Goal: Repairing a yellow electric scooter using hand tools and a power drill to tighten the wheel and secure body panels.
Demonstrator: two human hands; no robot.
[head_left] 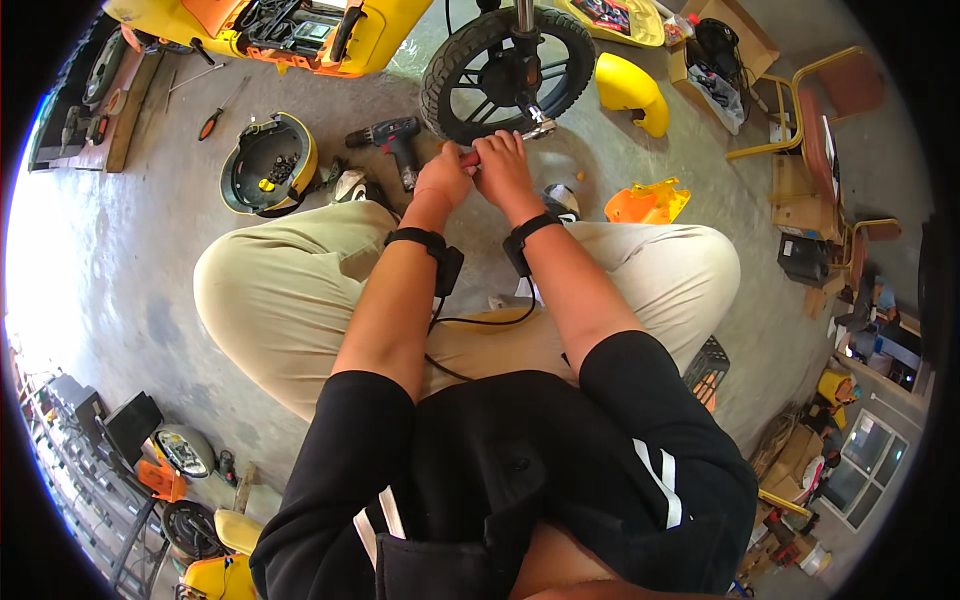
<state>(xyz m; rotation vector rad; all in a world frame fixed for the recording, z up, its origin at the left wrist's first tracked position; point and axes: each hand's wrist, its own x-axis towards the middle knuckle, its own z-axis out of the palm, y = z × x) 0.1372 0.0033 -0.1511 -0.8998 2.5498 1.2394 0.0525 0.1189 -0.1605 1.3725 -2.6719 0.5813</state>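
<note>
My left hand (443, 178) and my right hand (501, 170) are closed on a red-handled tool (470, 158) in front of me; its far end is hard to make out behind my fingers. They are just below a black wheel (455, 90) on a silver fork (525, 22), by its metal lower end (540, 128). A black-and-red power drill (400, 145) lies left of my hands. Further left, a yellow-rimmed bowl-like shell (238, 172) holds small dark parts. An orange plastic piece (640, 205) lies to the right.
A yellow body with cables (260, 35) is at the upper left, near a screwdriver (210, 123) and wooden boards (130, 125). A curved yellow cover (630, 95), an open carton (710, 80) and tan-framed chairs (825, 150) are rightward. Assorted parts (180, 450) lie at lower left.
</note>
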